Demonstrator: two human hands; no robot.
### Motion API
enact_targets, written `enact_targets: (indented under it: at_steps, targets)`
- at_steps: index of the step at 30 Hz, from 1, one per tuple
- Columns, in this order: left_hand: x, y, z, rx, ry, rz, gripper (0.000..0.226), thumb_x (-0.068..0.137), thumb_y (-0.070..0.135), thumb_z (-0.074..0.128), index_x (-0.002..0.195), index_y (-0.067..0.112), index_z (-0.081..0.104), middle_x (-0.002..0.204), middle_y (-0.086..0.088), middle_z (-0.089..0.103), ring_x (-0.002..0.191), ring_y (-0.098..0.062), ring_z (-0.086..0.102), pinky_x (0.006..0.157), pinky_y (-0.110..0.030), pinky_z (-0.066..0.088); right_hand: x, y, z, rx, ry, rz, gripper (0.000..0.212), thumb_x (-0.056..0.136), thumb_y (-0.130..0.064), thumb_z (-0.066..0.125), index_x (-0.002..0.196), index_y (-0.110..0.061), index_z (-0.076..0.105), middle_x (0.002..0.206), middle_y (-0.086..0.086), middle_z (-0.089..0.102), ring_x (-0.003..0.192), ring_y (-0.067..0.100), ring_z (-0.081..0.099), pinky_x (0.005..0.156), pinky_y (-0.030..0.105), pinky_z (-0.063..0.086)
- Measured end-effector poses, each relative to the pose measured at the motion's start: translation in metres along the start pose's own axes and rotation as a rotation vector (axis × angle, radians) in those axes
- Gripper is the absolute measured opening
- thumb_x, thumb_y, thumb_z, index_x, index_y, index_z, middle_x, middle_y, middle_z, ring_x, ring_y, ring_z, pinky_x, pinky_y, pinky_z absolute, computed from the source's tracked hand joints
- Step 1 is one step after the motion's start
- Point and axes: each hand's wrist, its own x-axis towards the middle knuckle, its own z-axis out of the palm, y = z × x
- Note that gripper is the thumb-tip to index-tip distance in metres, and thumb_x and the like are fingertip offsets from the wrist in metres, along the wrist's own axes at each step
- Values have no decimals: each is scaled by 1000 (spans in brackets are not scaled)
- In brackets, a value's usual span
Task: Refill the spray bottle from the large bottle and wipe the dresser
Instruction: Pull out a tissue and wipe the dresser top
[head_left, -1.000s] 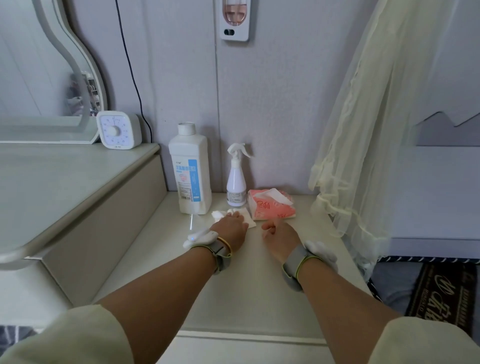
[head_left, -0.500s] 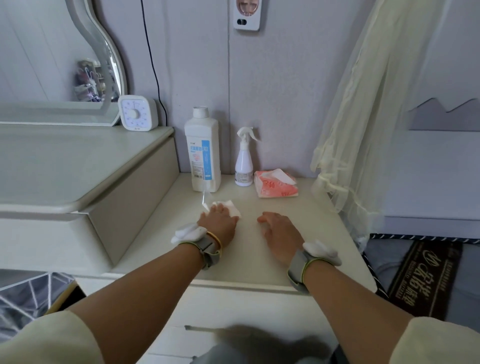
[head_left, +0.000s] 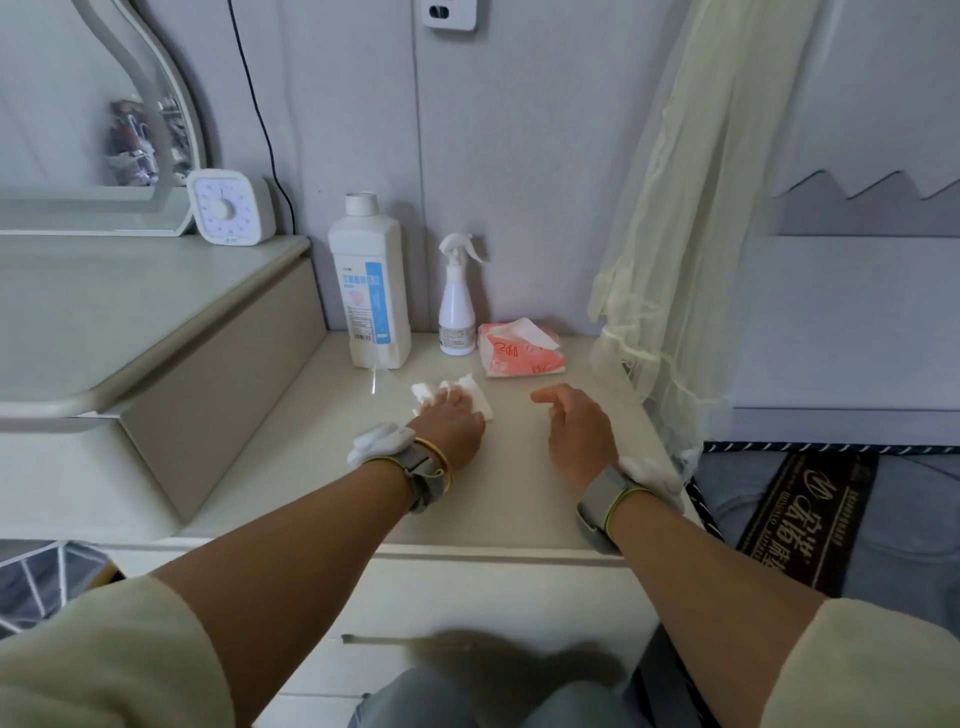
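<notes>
A white tissue (head_left: 477, 396) is pressed flat on the counter (head_left: 519, 499) by the straight fingers of the left hand (head_left: 453, 423). The right hand (head_left: 577, 434) is laid open, gripping nothing. At 12 o'clock from the tissue, the spray bottle (head_left: 457, 312) could be toppled by an overlong wipe, as could the large bottle (head_left: 370, 291) at 11.

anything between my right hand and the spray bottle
Partly: the tissue pack lies just right of the spray bottle, its near left corner close to the straight line from the right hand. Nothing else shows between them.

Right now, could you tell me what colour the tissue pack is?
The tissue pack is pink and white; head view.
</notes>
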Motion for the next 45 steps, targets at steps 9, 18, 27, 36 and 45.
enact_targets:
  at_steps: [9, 18, 27, 36, 45]
  targets:
    - [19, 92, 6, 33, -51, 291, 49, 104, 21, 24, 150, 5, 21, 160, -12, 13, 148, -26, 10, 119, -40, 9, -7, 22, -12, 76, 269, 247, 29, 87, 5, 40, 96, -12, 62, 106, 9, 63, 95, 23, 59, 72, 24, 32]
    - [-11, 95, 5, 66, 9, 475, 38, 103, 20, 34, 139, 18, 47, 155, -3, 33, 136, -28, 38, 105, -35, 31, -14, 20, -18, 177, 300, 252, 18, 88, 1, 41, 91, -8, 56, 101, 14, 62, 94, 30, 57, 76, 31, 38]
    - [-22, 42, 13, 159, 71, 155, 40, 104, 20, 26, 137, 5, 43, 151, -17, 28, 141, -34, 25, 110, -48, 31, -30, 19, -13, -62, 150, 57, 22, 87, 5, 43, 89, -11, 59, 98, 7, 59, 90, 26, 57, 70, 30, 37]
    - [-67, -60, -2, 304, 98, -131, 44, 103, 19, 21, 145, 15, 35, 154, -26, 16, 143, -44, 12, 114, -52, 19, -35, 15, -10, -207, 36, -13, 25, 86, 6, 44, 91, -14, 57, 100, 6, 57, 91, 26, 55, 67, 30, 32]
    - [-75, -68, -1, 256, 103, -217, 43, 100, 15, 22, 139, 16, 41, 149, -24, 26, 138, -40, 26, 111, -50, 31, -34, 17, -17, -8, 107, 60, 23, 88, 2, 41, 89, -13, 57, 97, 6, 64, 87, 24, 58, 72, 32, 43]
